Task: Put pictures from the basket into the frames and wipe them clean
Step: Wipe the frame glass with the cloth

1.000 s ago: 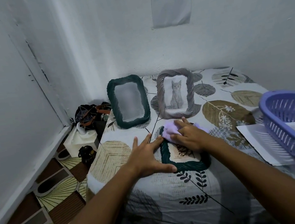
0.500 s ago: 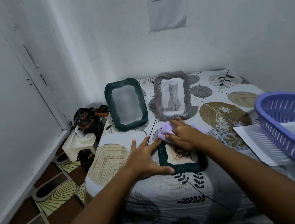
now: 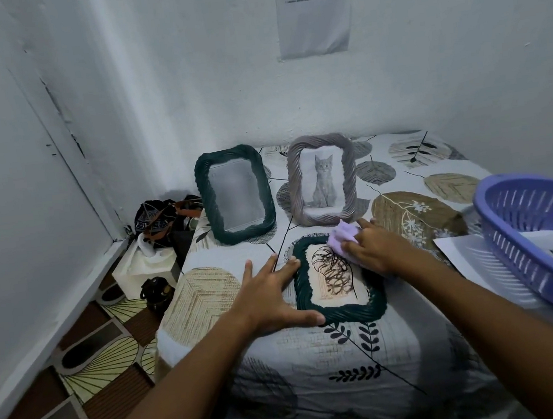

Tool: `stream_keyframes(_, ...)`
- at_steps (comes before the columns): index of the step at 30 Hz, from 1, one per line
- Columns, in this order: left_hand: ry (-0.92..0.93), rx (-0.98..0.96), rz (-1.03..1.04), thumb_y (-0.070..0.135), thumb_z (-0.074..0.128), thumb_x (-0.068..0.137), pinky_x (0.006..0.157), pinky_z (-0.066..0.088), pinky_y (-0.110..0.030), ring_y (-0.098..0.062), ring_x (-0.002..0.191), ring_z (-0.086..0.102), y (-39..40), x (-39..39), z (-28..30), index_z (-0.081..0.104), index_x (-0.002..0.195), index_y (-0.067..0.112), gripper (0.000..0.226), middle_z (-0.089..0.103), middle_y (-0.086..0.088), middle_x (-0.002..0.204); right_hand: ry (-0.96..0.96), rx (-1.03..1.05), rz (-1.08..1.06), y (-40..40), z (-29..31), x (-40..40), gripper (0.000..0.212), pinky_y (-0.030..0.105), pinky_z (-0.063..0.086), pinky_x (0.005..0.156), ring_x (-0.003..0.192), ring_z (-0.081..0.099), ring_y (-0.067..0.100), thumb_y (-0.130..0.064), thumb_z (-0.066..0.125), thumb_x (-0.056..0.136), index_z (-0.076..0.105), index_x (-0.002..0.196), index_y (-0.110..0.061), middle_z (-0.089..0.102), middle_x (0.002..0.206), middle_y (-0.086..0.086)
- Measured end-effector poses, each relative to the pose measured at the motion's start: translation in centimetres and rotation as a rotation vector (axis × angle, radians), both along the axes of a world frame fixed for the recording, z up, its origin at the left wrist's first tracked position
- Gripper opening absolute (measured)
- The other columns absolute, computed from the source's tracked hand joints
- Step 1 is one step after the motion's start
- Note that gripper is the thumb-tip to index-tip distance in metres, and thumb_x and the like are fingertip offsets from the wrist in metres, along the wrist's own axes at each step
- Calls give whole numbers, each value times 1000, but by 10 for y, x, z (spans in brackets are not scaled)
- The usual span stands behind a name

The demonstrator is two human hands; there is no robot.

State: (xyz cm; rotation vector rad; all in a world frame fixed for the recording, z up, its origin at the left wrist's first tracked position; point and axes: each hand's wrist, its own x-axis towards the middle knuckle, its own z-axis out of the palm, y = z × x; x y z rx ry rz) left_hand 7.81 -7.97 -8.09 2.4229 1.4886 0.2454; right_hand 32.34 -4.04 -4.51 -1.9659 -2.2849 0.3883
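A dark green frame (image 3: 344, 315) with a scribble-like picture lies flat on the leaf-patterned table (image 3: 353, 355). My left hand (image 3: 271, 296) rests flat against its left edge, fingers spread. My right hand (image 3: 374, 250) presses a lilac cloth (image 3: 342, 238) onto the frame's top right corner. Behind stand a second dark green frame (image 3: 235, 195) with blank glass and a grey frame (image 3: 322, 179) holding a cat picture. A purple basket (image 3: 544, 241) with a picture in it sits at the right.
A white sheet (image 3: 462, 253) lies under the basket's near side. Left of the table on the patterned floor are a white box (image 3: 144, 269), a dark bag (image 3: 159, 217) and a small black bottle (image 3: 157, 291). Walls close in behind and left.
My right hand has slid the lilac cloth from the flat frame's top left to its top right corner, uncovering the picture. My left hand stays on the frame's left edge.
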Motion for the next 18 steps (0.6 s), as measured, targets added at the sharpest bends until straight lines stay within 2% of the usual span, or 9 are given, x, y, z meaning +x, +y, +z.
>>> stream_keyframes(3, -5, -5, -1, 94, 40, 50, 116, -12, -53, -14, 148, -3, 0, 0, 0, 12, 153, 29, 125, 11, 5, 160, 9, 34, 62, -1, 4, -16, 44, 40, 19, 114, 146, 13, 29, -31, 33, 103, 57, 123, -1, 22, 155, 21)
stream_keyframes(7, -20, 1, -5, 94, 42, 52, 116, -14, -52, -12, 147, -4, 2, 0, -3, 13, 153, 29, 124, 12, 6, 160, 14, 39, 104, 3, -3, -32, 50, 44, 18, 116, 146, 7, 37, -41, 31, 102, 43, 142, -14, 11, 159, 16)
stream_keyframes(12, -28, 12, 8, 95, 43, 52, 117, -12, -53, -11, 148, -3, 3, -1, -5, 16, 153, 27, 125, 15, 0, 160, 15, -1, 169, 6, -6, -50, 56, 43, 9, 118, 148, 1, 34, -44, 31, 102, 56, 128, -1, 6, 160, 14)
stream_keyframes(15, -22, 17, 7, 95, 43, 51, 117, -11, -53, -11, 148, -2, 3, -1, -5, 15, 153, 29, 125, 16, 0, 160, 21, -32, 214, 1, -3, -45, 56, 45, 11, 116, 148, -1, 28, -45, 34, 101, 62, 118, 1, 6, 161, 9)
stream_keyframes(18, -14, 17, 3, 96, 40, 50, 117, -11, -52, -10, 147, -2, 2, 0, -4, 15, 153, 30, 125, 15, 3, 160, 35, -46, 310, -11, -3, -31, 53, 39, 14, 114, 148, 0, 17, -44, 36, 101, 64, 119, -2, 8, 161, 2)
